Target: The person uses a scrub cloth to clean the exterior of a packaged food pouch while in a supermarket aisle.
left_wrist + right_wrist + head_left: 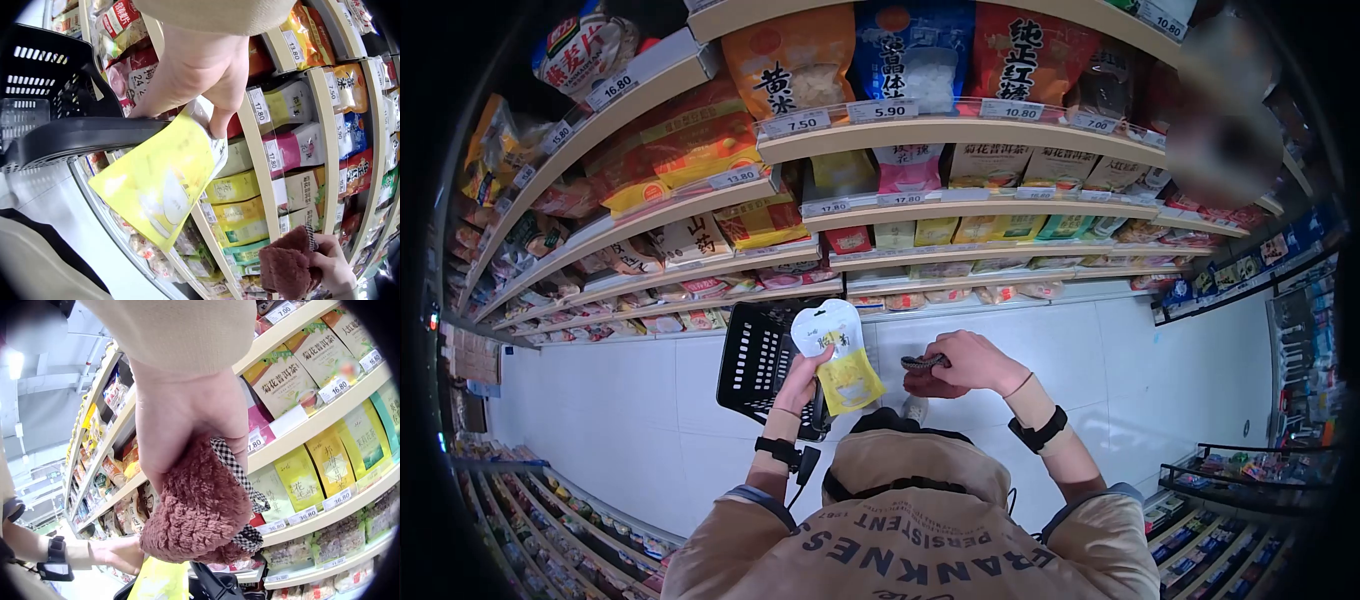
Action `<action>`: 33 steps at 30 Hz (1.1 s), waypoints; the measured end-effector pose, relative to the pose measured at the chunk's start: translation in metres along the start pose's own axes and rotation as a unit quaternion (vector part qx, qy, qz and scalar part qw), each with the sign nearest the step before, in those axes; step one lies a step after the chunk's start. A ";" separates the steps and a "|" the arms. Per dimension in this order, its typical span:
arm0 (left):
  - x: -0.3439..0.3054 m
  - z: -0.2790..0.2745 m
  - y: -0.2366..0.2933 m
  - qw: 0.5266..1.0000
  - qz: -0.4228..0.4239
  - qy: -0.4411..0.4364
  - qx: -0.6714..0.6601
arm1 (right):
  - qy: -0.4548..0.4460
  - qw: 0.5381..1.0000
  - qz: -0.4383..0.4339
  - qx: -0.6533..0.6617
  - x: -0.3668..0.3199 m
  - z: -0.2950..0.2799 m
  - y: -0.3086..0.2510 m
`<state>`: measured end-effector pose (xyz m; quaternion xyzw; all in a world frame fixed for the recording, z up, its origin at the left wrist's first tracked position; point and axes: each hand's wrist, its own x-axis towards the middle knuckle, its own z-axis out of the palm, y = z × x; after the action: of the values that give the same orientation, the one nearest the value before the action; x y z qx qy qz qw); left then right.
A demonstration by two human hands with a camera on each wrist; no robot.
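My left hand (799,384) grips a white and yellow stand-up pouch (849,381) near its upper part, with the thumb across its front. Just left of it is a black plastic shopping basket (738,384); its thick handle (75,140) runs behind the pouch in the left wrist view. At the right, my right hand (972,362) holds a fuzzy reddish-brown cloth (195,506) with black-and-white checked trim (232,464). The cloth hangs bunched below the palm, its upper part hidden by the fingers.
Curved store shelves (960,140) stand ahead, stocked with bagged foods and boxed teas above price tags. Pale floor tiles (1080,350) lie below. More stocked racks (560,510) are behind at the left, and another display (1250,465) is at the right.
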<state>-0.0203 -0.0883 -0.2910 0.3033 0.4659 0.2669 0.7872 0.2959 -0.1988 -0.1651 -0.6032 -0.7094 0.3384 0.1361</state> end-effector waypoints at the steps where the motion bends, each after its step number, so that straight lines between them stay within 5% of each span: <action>1: 0.000 0.007 -0.003 1.000 0.000 -0.002 0.000 | -0.008 1.000 -0.003 0.007 0.000 0.008 0.003; 7: -0.001 0.046 -0.007 0.998 -0.046 -0.048 -0.009 | -0.037 0.999 0.030 0.019 -0.003 0.035 0.016; 14: -0.011 0.049 0.009 0.999 -0.005 -0.052 -0.014 | -0.051 0.995 0.084 0.031 0.004 0.052 0.009; 18: -0.020 0.002 0.008 0.999 0.035 -0.021 -0.031 | -0.029 0.981 0.119 0.151 0.022 0.065 0.008; 26: -0.058 -0.118 0.017 0.993 0.060 0.091 -0.047 | 0.050 0.951 0.301 0.055 0.040 0.099 0.009; 33: -0.070 -0.170 0.001 0.993 0.028 0.104 -0.046 | 0.141 0.917 0.373 -0.003 0.026 0.093 0.018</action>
<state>-0.2022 -0.0984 -0.3153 0.2500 0.5240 0.3400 0.7398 0.2472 -0.2034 -0.2505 -0.8658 -0.4075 0.2740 0.0968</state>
